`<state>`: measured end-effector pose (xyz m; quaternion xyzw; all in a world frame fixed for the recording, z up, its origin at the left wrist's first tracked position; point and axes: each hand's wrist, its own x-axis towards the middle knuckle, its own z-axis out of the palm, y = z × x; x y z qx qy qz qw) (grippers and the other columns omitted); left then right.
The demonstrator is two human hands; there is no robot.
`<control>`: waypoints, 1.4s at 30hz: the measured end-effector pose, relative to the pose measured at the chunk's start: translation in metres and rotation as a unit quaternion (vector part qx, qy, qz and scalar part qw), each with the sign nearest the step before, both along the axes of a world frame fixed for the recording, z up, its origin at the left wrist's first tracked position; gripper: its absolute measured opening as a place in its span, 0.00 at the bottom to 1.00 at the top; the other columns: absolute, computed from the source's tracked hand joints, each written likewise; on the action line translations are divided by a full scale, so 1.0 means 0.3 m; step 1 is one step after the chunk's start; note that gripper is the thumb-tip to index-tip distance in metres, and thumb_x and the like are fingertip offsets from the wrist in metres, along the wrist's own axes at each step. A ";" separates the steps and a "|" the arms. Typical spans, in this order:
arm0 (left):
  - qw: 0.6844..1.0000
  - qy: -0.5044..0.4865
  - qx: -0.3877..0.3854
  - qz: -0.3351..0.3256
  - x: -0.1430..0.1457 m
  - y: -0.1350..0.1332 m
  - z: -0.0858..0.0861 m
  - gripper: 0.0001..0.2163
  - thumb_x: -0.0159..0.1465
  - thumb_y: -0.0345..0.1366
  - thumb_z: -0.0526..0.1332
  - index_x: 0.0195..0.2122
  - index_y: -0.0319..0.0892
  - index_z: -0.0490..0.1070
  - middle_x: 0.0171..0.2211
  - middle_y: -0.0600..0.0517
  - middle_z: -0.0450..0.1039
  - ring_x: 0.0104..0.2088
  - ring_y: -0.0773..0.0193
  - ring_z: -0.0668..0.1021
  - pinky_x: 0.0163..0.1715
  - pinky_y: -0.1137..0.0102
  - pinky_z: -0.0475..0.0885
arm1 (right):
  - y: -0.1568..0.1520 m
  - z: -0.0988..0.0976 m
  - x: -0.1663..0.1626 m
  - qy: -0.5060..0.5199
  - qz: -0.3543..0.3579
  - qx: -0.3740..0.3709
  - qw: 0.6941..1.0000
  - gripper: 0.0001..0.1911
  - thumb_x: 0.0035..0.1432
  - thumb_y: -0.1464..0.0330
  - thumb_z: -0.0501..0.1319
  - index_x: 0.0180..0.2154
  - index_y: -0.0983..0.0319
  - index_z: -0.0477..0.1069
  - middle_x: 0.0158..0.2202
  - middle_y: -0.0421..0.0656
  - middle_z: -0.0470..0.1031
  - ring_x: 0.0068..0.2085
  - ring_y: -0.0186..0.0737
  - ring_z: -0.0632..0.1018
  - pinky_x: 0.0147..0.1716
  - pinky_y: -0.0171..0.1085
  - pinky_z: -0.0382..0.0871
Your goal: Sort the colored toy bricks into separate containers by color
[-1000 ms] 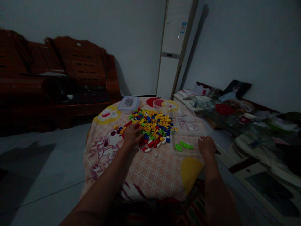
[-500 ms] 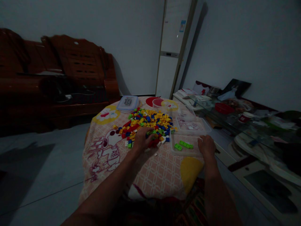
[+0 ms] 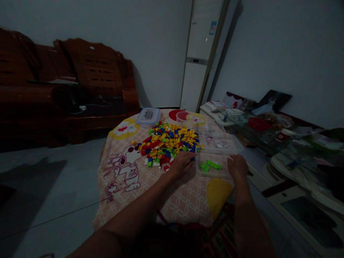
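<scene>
A heap of toy building bricks (image 3: 169, 138) in yellow, blue, red, green and white is spread over the table. My left hand (image 3: 182, 164) is at the heap's near right edge, beside the left wall of a clear plastic box (image 3: 215, 174). Its fingers are closed and point toward the box; whatever they hold is hidden. My right hand (image 3: 238, 167) grips the right rim of that box. Inside the box lie several bright green bricks (image 3: 214, 165), some of them in a row.
Behind the box are another clear container (image 3: 236, 145) and further clear plastic ware. A blue-rimmed lidded box (image 3: 148, 116) stands at the far left of the patterned tablecloth (image 3: 182, 204). On the right is a cluttered glass-topped cabinet with a red bowl (image 3: 259, 124) and a paper cup (image 3: 283, 134).
My left hand has moved right, from over the bricks to the left side of the clear box. The right hand keeps its place on the rim. The view has shifted slightly.
</scene>
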<state>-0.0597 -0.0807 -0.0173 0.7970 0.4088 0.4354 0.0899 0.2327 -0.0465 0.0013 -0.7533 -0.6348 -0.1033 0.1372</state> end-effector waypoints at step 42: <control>0.933 0.052 -0.125 0.334 -0.419 -0.254 -0.057 0.11 0.61 0.37 0.59 0.43 0.45 0.76 0.44 0.48 0.75 0.39 0.57 0.78 0.33 0.68 0.71 | 0.004 -0.010 0.016 -0.010 0.008 0.010 1.000 0.21 0.66 0.64 0.51 0.50 0.67 0.77 0.51 0.56 0.74 0.49 0.50 0.75 0.47 0.42 0.67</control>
